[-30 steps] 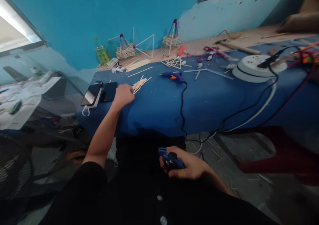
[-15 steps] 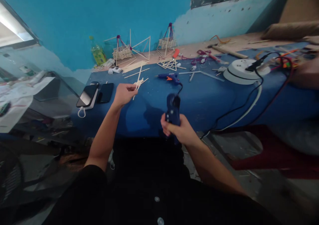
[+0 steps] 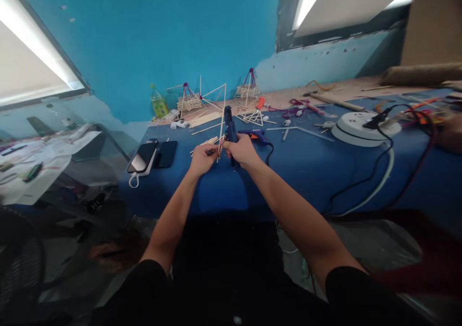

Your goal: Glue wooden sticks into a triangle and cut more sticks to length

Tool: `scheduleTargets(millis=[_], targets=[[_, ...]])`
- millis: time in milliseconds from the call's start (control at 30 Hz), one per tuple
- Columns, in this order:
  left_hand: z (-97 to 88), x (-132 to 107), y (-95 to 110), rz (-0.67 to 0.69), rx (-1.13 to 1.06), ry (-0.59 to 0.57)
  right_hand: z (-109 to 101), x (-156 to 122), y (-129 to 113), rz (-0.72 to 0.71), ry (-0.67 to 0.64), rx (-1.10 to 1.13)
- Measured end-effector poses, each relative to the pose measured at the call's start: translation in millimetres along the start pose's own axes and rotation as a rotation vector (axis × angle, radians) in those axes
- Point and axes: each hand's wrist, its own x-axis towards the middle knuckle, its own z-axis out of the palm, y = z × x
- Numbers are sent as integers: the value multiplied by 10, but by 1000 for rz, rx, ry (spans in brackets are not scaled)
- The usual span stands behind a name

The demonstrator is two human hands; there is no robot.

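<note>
My left hand [image 3: 204, 160] pinches a thin wooden stick [image 3: 221, 138] that stands nearly upright over the blue table [image 3: 281, 172]. Its fingertips almost meet those of my right hand [image 3: 243, 150], which is closed around a dark blue hand tool [image 3: 231, 126] with its head pointing up. I cannot make out the tool's exact kind. Right of my right hand lies a blue glue gun [image 3: 257, 136] with an orange trigger and a cord. More sticks [image 3: 207, 142] lie behind my left hand, partly hidden by it.
Stick structures [image 3: 189, 102] with purple joints stand against the wall near a yellow-green bottle [image 3: 159, 103]. Two phones, one charging [image 3: 143, 157] and one flat [image 3: 167, 153], lie left. A round white power strip [image 3: 355, 131] and cables are at right, beside another person's blurred hand [image 3: 449, 131].
My right hand has brought the dark blue tool up and left, beside the stick in my left hand. The tool now points upright. The view has tilted upward.
</note>
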Motion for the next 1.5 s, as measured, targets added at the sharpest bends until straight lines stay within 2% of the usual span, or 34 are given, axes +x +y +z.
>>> scheduleTargets(millis=[67, 133, 367, 533, 767, 833, 967, 1033, 1100, 1233, 1300, 1433, 1500], targets=[[-2, -10, 14, 82, 89, -3, -4, -14, 2, -7, -5, -13], [-2, -15, 17, 101, 126, -10, -7, -34, -15, -16, -1, -28], [13, -10, -83, -70, 26, -82, -27, -72, -89, 92, -72, -36], [23, 5, -102, -89, -51, -108, -54, -55, -128, 57, -36, 18], [41, -26, -80, -104, -104, -109, -50, -15, -84, -30, -62, -138], [47, -36, -62, -146, -158, 23, -53, 15, -51, -58, -63, -177], [9, -33, -47, -238, -243, 498, -53, 52, -12, -68, -85, -176], [-14, -26, -54, -280, -242, 605, -56, 50, -10, -60, -81, -176], [-16, -21, -68, -260, -222, 536, -65, 43, -10, -57, -80, -184], [38, -14, -89, -98, -184, 96, -83, 48, 5, -64, -85, -199], [58, -6, -93, -79, -176, -36, -75, 57, 13, -53, -84, -207], [62, 16, -98, -148, -211, -65, -81, 44, -33, -29, -92, -256], [57, 24, -97, -195, -244, -57, -159, 20, -108, -86, -110, -364]])
